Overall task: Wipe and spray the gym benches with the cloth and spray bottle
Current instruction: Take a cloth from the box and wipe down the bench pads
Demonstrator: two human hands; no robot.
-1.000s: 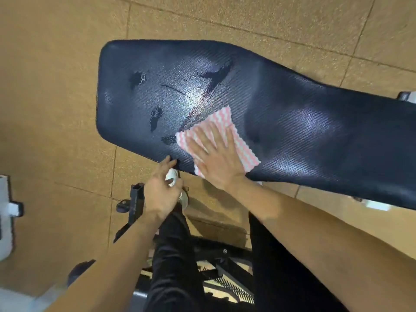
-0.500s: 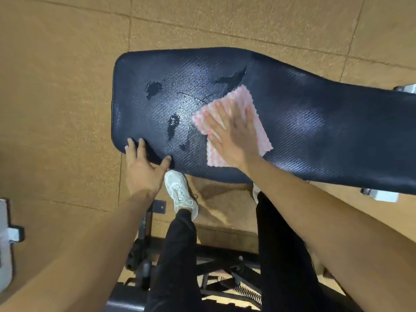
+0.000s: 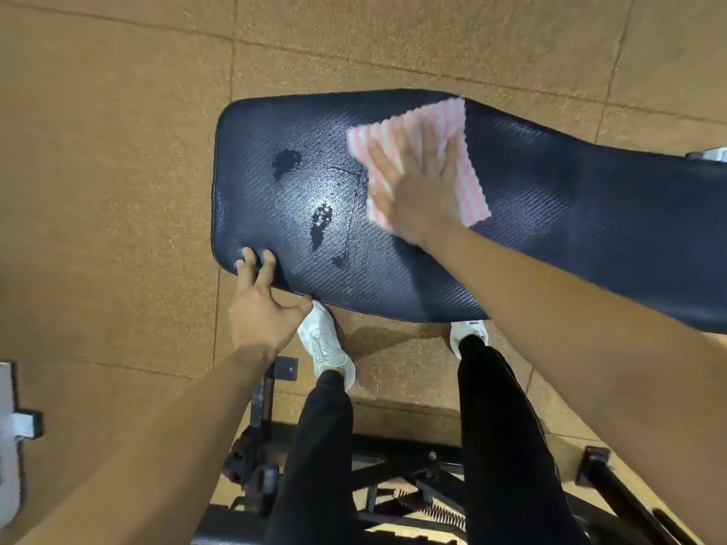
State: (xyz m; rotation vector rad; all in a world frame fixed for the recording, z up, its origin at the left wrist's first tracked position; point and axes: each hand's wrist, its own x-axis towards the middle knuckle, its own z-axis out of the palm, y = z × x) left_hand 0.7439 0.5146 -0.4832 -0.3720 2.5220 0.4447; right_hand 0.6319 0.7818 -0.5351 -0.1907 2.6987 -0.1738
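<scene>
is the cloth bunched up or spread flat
Spread flat: the cloth lies open on the bench under the right hand, its corners and edges showing.

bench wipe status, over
Right hand flat on cloth, pressing it to bench. Left hand grips its near corner. Wet patches left of cloth; spray bottle not in view.
</scene>
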